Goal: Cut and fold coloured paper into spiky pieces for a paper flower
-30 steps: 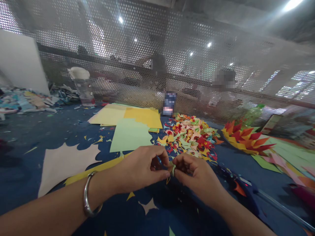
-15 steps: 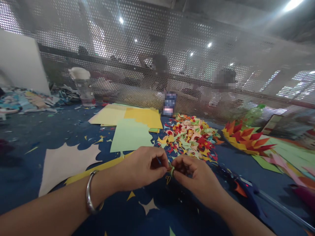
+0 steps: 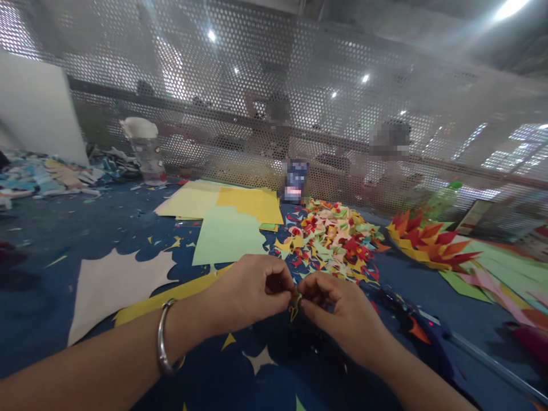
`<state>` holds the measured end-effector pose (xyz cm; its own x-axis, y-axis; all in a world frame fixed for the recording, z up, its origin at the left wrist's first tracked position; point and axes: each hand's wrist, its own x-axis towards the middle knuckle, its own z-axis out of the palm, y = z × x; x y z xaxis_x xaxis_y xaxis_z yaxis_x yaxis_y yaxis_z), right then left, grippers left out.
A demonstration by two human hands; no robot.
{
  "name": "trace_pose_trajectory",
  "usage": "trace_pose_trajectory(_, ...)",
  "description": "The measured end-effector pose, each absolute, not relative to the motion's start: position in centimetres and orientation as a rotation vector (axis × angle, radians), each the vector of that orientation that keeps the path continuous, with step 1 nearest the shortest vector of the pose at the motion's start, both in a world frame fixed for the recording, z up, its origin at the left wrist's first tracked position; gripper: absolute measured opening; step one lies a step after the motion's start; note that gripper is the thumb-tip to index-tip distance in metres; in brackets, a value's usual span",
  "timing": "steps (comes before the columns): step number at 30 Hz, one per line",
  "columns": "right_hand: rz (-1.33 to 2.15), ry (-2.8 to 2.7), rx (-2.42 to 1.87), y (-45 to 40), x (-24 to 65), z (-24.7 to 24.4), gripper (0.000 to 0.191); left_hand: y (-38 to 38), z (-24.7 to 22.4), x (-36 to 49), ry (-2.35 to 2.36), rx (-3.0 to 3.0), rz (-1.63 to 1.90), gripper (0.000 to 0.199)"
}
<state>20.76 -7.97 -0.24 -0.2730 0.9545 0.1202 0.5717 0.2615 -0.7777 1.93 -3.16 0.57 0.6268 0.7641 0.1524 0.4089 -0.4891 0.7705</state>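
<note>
Two hands (image 3: 249, 293), one bangle (image 3: 162, 342), one glue gun (image 3: 435, 342)

Dim gray indoor light, small bright ceiling lamps (image 3: 509, 8) glaring overhead, soft shadows, slight overall blur, pixelated patches, wide-angle stretching toward the edges.

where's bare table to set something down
Best: the blue tabletop between the white-lidded bottle and the pale pink scalloped sheet, bar small scraps. A narrower strip divides the heap of cut paper pieces from the red-orange paper flower. The right is crowded with paper sheets and the glue gun.
</note>
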Motion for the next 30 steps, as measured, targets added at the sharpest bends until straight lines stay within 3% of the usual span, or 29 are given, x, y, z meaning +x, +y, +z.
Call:
trace_pose_trajectory(8, 0.753, -1.955, -1.382, -8.0, 20.6, -0.3, 0.008, -3.5, 0.2, 2.7, 0.971, 2.256, 0.779, 0.008)
trace_pose_trajectory(30, 0.525, -2.037, -1.374, -8.3, 20.5, -0.1, 0.011, -3.1, -0.8, 2.9, 0.919, 1.914, 0.698, 0.007)
